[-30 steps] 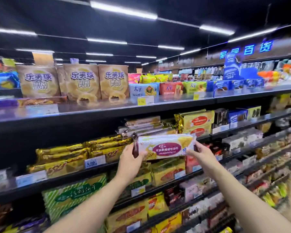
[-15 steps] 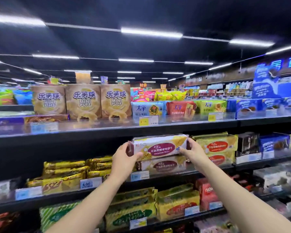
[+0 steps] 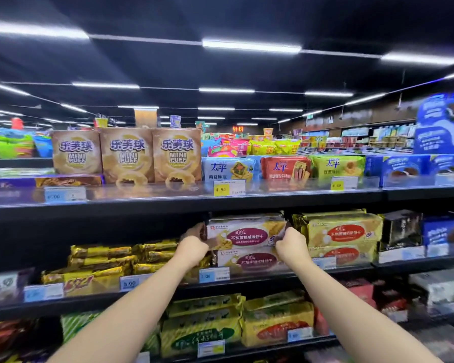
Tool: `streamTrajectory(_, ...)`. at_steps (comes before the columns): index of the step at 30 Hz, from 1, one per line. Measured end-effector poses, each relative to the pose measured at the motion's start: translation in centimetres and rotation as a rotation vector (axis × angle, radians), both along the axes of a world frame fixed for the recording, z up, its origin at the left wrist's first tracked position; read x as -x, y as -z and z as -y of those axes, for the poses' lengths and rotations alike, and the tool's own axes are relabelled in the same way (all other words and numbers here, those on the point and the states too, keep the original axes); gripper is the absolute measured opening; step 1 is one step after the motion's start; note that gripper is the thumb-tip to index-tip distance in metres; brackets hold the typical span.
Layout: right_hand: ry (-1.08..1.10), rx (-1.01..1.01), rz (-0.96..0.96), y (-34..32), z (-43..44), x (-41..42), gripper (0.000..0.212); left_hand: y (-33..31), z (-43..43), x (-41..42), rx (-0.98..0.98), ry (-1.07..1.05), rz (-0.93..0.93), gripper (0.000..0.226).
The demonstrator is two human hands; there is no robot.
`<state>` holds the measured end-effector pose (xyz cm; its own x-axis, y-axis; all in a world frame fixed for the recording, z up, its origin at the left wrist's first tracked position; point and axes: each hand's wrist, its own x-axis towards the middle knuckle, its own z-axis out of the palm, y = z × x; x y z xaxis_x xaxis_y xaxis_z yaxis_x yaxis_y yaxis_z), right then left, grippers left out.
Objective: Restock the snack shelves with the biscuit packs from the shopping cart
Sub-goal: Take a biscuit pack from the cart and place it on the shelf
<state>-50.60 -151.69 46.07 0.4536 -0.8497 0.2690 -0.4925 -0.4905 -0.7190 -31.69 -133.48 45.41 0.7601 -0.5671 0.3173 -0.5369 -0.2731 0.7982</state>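
Now, in the head view, the biscuit pack [image 3: 247, 233] is no longer held out in front of the shelves as it was a second ago: it lies on the second shelf [image 3: 260, 282], on top of a matching pack [image 3: 247, 261], just beside the yellow packs [image 3: 344, 231]. I judge it nearly placed. My left hand [image 3: 194, 248] and right hand [image 3: 290, 246] grasp its ends, fingers [image 3: 290, 233] curled round the wrapper. It is white with a maroon oval label, flat and undented.
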Motion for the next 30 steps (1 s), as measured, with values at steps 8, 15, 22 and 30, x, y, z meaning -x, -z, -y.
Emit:
streamTrajectory(8, 0.020, 0.089, 0.111, 2.7, -2.7, 1.5, 0.012, 0.9, 1.5, 0.7, -0.025, -0.020, 0.013, 0.068)
streamTrajectory(15, 0.045, 0.097, 0.071, 3.7, -4.6, 1.5, 0.032, 0.4, 1.9, 1.7, -0.172, 0.003, 0.140, 0.051)
streamTrajectory(22, 0.060, 0.083, 0.081, 5.4, -6.4, 1.7, 0.056, 0.7, 0.3, 2.0, -0.245, -0.028, 0.213, 0.030)
streamTrajectory(30, 0.018, 0.266, -0.005, 9.0, -10.7, 2.2, 0.036, 4.4, -7.0, 4.2, -0.163, -0.067, 0.684, 0.046)
